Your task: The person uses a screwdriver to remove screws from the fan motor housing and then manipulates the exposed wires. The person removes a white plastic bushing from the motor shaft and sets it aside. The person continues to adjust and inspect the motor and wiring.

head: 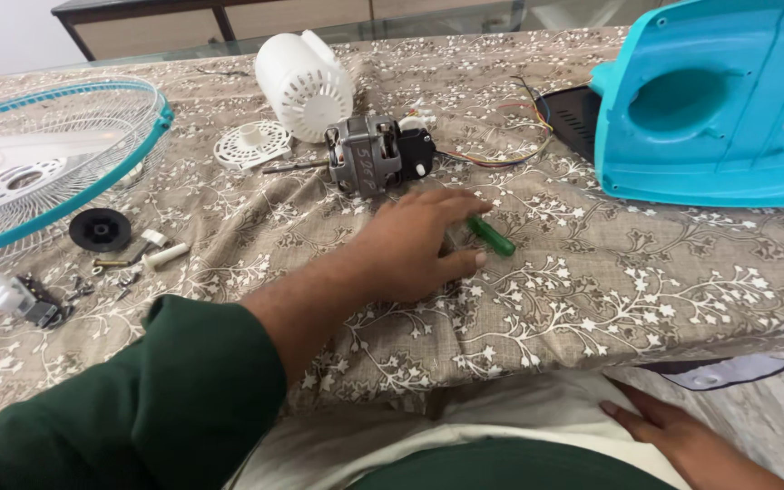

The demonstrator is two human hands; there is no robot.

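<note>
My left hand [419,240] reaches out from a dark green sleeve and lies palm down on the patterned tablecloth [646,281]. Its fingers are spread over a green-handled screwdriver [494,239], whose tip end sticks out between fingers and thumb; the fingers touch it without closing around it. Just beyond the hand lies a bare fan motor [376,156] with a shaft and coloured wires [510,154]. My right hand [682,440] rests flat on my lap at the lower right, holding nothing.
A turquoise fan base housing [710,109] lies at the right. A white motor cover [304,83] and a white round vented plate [251,145] sit behind the motor. At the left are a turquoise-rimmed fan guard [56,163], a black round cap [100,229], small screws and a white plug-like part [11,295].
</note>
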